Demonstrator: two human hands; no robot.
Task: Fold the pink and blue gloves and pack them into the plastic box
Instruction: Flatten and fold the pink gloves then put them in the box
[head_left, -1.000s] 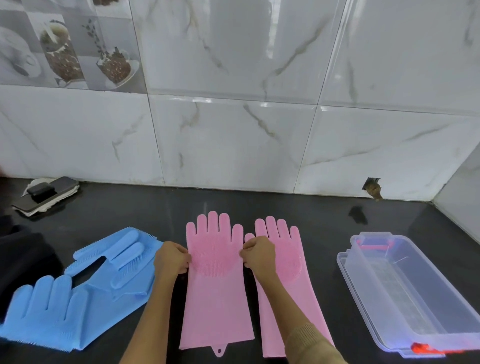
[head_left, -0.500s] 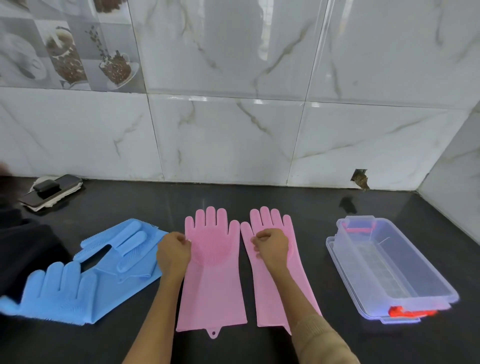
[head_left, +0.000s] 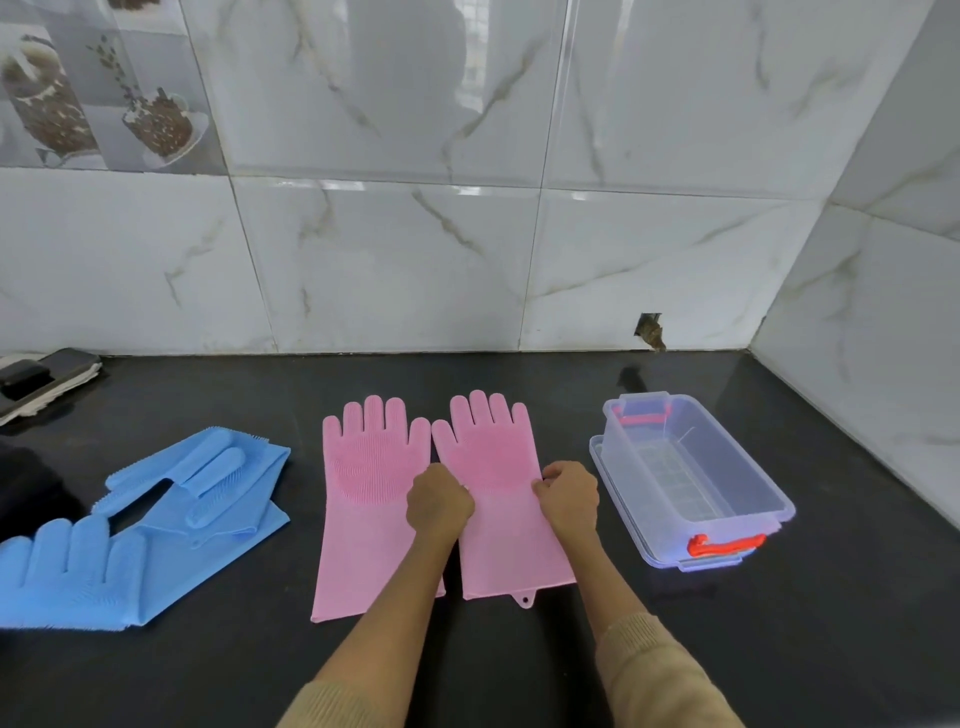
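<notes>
Two pink gloves lie flat side by side on the black counter, fingers toward the wall: the left pink glove (head_left: 366, 499) and the right pink glove (head_left: 501, 467). My left hand (head_left: 439, 504) pinches the right glove's left edge and my right hand (head_left: 569, 496) pinches its right edge, both at palm height. Two blue gloves (head_left: 171, 519) lie overlapped at the left, untouched. The clear plastic box (head_left: 748, 467) with red clips stands open and empty to the right of the pink gloves.
A phone on a white cloth (head_left: 41, 382) lies at the back left by the tiled wall. A dark cloth (head_left: 26, 483) sits at the left edge. A side wall (head_left: 883, 364) closes the counter on the right.
Both hands shifted right from the left pink glove's edges to the right pink glove's two edges. The right glove now lies straighter beside the left one. The camera also moved.
</notes>
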